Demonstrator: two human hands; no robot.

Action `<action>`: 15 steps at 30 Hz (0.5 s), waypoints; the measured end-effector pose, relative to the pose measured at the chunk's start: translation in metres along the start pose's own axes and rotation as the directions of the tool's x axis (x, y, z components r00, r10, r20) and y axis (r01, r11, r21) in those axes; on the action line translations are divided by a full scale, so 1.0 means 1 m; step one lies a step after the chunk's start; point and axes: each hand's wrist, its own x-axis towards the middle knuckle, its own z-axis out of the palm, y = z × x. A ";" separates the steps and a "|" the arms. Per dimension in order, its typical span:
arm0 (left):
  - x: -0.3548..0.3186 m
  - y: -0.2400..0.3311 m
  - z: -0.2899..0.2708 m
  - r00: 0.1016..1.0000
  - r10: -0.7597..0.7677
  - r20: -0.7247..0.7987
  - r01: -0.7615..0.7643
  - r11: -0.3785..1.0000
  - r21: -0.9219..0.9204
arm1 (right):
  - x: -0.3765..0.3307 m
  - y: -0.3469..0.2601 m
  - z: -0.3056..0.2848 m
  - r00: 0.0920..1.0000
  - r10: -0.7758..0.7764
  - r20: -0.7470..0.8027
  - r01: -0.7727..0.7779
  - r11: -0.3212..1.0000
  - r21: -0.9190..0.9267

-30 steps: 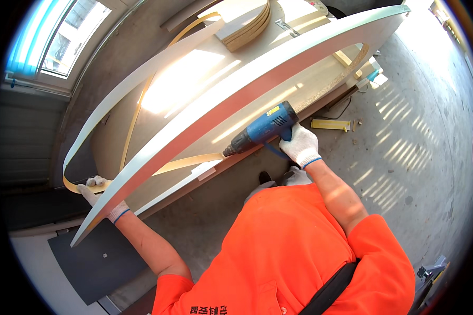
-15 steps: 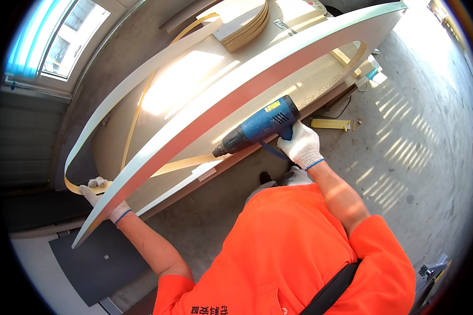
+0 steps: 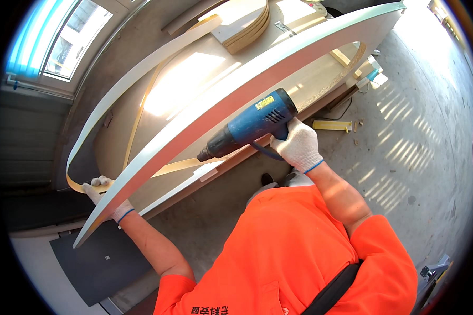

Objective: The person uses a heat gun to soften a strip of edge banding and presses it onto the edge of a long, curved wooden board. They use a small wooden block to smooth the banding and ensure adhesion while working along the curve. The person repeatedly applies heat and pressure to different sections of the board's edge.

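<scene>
My right hand (image 3: 298,146), in a white knit glove, is wrapped round the handle of a blue heat gun (image 3: 253,124). Its dark nozzle points left and down, close to a tan section of an edge-banding strip (image 3: 136,73). That long strip, pale on one face and tan on the other, loops round at the left. My gloved left hand (image 3: 108,202) grips it near the bend, fingers partly hidden behind a long curved panel (image 3: 165,134). This panel has a white edge and a pinkish face, and it rises between me and the loop.
Beyond the panel lies a wide board or tabletop (image 3: 121,126) with sunlight patches. A stack of rounded boards (image 3: 249,31) rests at its far side. A yellow-edged piece (image 3: 332,126) lies on the concrete floor (image 3: 425,173) at right. A dark sheet (image 3: 100,262) is at lower left.
My right hand has moved the heat gun a little left, its nozzle now further along the tan strip. The left hand and the strip's loop have shifted only slightly.
</scene>
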 end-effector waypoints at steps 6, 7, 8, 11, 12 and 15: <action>-0.008 -0.002 0.012 0.999 -0.009 -0.040 0.011 0.999 0.037 | 0.005 -0.020 -0.004 0.999 0.000 0.054 0.002 0.999 -0.044; -0.009 -0.003 0.011 0.999 -0.026 -0.032 0.027 0.999 0.032 | 0.006 -0.021 -0.004 0.998 -0.004 0.057 0.008 0.998 -0.062; -0.009 -0.004 0.012 0.999 0.018 -0.036 -0.015 0.998 0.068 | 0.006 -0.021 -0.003 0.999 -0.026 0.039 0.029 0.997 -0.068; -0.011 -0.007 0.014 0.995 0.097 -0.018 -0.094 0.986 0.138 | 0.007 -0.022 0.002 0.999 -0.051 0.009 0.052 0.994 -0.093; -0.009 -0.008 0.011 0.996 0.090 0.003 -0.090 0.987 0.135 | 0.007 -0.023 0.001 0.999 -0.032 0.016 0.033 0.994 -0.107; -0.007 -0.008 0.008 0.991 0.133 0.014 -0.133 0.971 0.200 | 0.007 -0.026 -0.001 1.000 -0.007 0.026 0.009 0.995 -0.104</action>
